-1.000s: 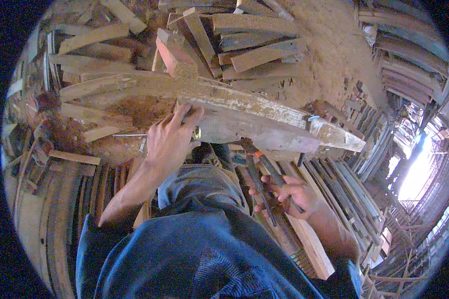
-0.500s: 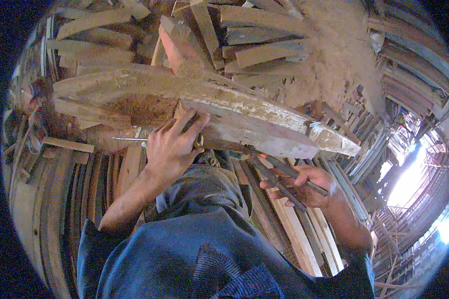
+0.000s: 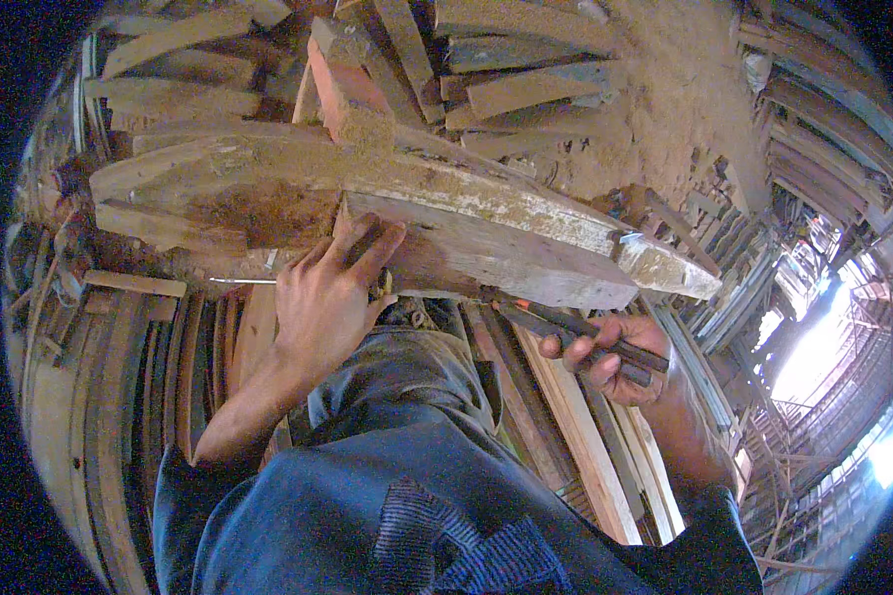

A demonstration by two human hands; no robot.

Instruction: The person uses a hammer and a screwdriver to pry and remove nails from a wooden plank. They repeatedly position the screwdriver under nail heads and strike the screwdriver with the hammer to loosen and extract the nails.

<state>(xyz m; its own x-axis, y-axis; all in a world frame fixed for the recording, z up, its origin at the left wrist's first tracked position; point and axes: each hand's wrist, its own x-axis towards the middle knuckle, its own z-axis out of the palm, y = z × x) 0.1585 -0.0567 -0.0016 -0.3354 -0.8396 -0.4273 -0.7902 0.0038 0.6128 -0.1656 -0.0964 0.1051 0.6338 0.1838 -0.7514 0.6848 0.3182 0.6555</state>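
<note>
Left grip [image 3: 325, 296] palm-down, right grip [image 3: 605, 365] curled

Across the middle of the frame runs a rough wooden surface [image 3: 551, 224], with brown sawdust [image 3: 362, 164] over its left and middle, a grey board [image 3: 511, 260] along its lower edge and a red-sided block [image 3: 352, 87] at its upper edge.

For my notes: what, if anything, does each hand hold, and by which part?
Right hand: pincers, by both handles. Left hand: a thin-shafted tool, apparently by its yellow handle, mostly hidden.
</note>
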